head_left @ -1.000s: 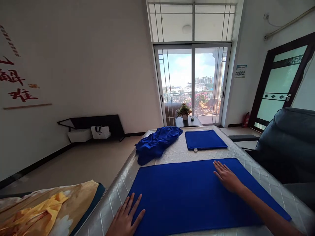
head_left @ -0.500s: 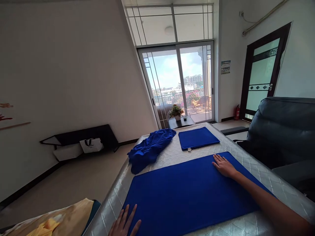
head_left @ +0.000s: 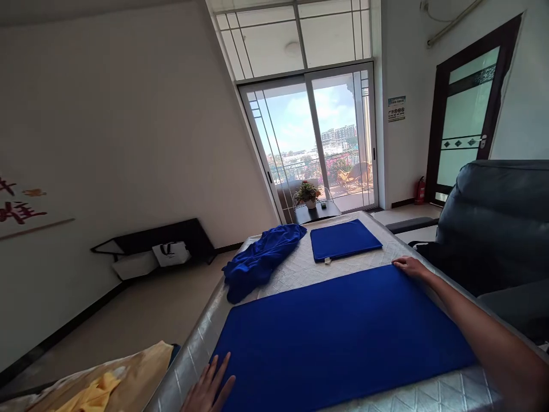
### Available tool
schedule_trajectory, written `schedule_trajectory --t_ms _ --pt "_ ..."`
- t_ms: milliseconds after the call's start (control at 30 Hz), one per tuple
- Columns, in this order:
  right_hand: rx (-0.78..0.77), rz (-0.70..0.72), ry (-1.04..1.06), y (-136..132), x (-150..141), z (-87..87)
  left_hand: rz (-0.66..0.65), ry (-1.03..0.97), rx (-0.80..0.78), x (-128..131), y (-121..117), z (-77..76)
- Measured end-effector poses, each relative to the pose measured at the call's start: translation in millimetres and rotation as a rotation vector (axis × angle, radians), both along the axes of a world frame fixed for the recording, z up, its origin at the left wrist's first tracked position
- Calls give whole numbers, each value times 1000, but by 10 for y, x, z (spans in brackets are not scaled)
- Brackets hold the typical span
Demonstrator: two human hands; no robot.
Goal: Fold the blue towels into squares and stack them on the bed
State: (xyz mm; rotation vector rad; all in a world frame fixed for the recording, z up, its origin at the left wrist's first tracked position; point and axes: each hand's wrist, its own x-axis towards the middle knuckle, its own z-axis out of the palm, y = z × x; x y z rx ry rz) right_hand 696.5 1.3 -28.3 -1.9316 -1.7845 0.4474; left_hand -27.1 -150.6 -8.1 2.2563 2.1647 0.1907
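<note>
Head view: left hand (head_left: 209,389) nearest, fingers open and spread over the left edge of the flat blue cloth (head_left: 334,337), laid across the quilted mattress (head_left: 454,392). Farther off, right hand (head_left: 409,266) at the cloth's far right corner, fingers bent; cannot tell whether gripping. Beyond, crumpled blue cloth (head_left: 263,260) left of smaller folded blue cloth (head_left: 345,240). Past the mattress, potted plant (head_left: 309,193) on black table (head_left: 317,213).

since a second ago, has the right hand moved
Yes: judged against the folded blue cloth, the right hand has moved rightward and farther out, to the far right corner of the large blue cloth.
</note>
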Motion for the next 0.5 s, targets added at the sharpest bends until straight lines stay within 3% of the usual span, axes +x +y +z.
schedule_trajectory --t_ms 67,133,300,400,500 --pt "-1 -49 49 36 67 -39 7 -46 8 281 -13 128" --pt "2 -94 87 58 129 -81 -62 -122 -33 740 -64 291" --pt "-5 -164 161 88 217 -134 -545 -223 -179 2315 -270 639" --pt "-17 -183 195 97 222 -126 -876 -204 -144 3205 -308 645" --pt "-28 -185 213 109 212 -103 -1127 -151 -54 3972 -266 485"
